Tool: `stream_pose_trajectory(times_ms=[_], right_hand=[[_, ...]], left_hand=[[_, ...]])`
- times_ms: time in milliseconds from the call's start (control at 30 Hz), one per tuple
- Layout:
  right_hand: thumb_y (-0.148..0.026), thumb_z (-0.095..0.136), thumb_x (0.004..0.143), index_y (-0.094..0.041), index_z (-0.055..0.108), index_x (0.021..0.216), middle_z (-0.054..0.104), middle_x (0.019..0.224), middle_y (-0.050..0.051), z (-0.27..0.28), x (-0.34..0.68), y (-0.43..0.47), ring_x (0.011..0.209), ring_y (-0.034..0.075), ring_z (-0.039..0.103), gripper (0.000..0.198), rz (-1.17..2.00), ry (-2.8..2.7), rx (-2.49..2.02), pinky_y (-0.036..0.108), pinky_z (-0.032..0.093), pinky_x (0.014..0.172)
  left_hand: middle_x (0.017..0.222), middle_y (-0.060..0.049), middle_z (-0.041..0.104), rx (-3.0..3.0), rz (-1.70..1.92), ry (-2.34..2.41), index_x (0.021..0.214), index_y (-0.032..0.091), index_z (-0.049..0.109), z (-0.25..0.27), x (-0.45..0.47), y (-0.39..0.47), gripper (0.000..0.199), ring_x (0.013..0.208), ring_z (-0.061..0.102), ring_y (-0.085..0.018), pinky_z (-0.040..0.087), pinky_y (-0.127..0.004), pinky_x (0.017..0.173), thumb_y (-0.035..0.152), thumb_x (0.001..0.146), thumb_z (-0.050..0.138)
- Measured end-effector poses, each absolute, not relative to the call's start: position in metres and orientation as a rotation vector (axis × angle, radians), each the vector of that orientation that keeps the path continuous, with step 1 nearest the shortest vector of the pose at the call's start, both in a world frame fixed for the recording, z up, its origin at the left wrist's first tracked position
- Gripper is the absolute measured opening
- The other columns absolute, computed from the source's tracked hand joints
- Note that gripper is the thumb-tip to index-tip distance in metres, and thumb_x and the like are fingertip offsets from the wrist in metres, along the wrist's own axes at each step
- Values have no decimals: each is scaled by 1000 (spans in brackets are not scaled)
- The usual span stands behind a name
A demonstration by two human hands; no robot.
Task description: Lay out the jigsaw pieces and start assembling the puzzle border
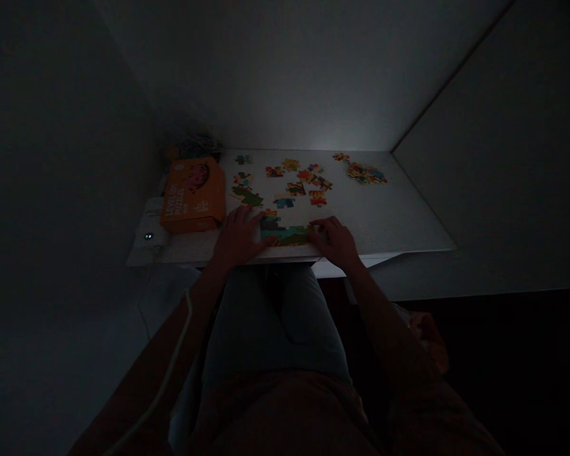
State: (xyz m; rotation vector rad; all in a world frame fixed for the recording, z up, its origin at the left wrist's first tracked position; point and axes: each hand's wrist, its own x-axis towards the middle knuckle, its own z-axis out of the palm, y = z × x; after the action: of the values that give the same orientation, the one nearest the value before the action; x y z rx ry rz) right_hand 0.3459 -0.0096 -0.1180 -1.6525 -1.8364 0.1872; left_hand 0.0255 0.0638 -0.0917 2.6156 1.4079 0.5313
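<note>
A joined strip of green and teal jigsaw puzzle point(289, 235) lies flat near the table's front edge. Spread over its left end is my left hand point(240, 233), with the thumb touching the lower left of the strip and the fingers apart on the table. My right hand point(333, 240) is at the other end, its thumb and index finger bent in on a puzzle piece point(308, 233) there. An orange-topped piece point(270, 214) shows at the strip's upper left. Dim light blurs the finer joins.
Loose puzzle pieces point(318, 197) and small joined groups lie beyond the strip. A heap of pieces point(367, 173) is at the back right. An orange puzzle box point(194, 195) stands on the left, beside a white device point(151, 225) with a lit display. Walls border the table.
</note>
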Motion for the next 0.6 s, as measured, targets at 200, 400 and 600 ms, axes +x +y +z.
stream_pose_trajectory(times_ms=[200,400,600], right_hand=[[-51,69,109,-23,82,130,76,114,13,-118,346,-9,91,29,74,37,174,-1846,-1664,44,57,85],[-53,68,110,-25,82,128,77,113,13,-119,344,-9,91,29,75,37,161,-1835,-1678,44,58,84],[-50,69,108,-24,82,128,77,113,12,-117,343,-9,95,29,76,36,184,-1833,-1681,43,57,86]], left_hand=[[178,-28,50,2577,563,1466,173,16,51,-96,27,63,100,167,45,-47,37,-67,138,87,103,59],[178,-32,49,2549,657,1552,170,13,49,-104,28,64,110,169,44,-50,38,-69,138,97,99,52],[181,-34,44,2576,573,1580,173,8,44,-101,28,62,111,172,41,-50,35,-67,140,94,102,51]])
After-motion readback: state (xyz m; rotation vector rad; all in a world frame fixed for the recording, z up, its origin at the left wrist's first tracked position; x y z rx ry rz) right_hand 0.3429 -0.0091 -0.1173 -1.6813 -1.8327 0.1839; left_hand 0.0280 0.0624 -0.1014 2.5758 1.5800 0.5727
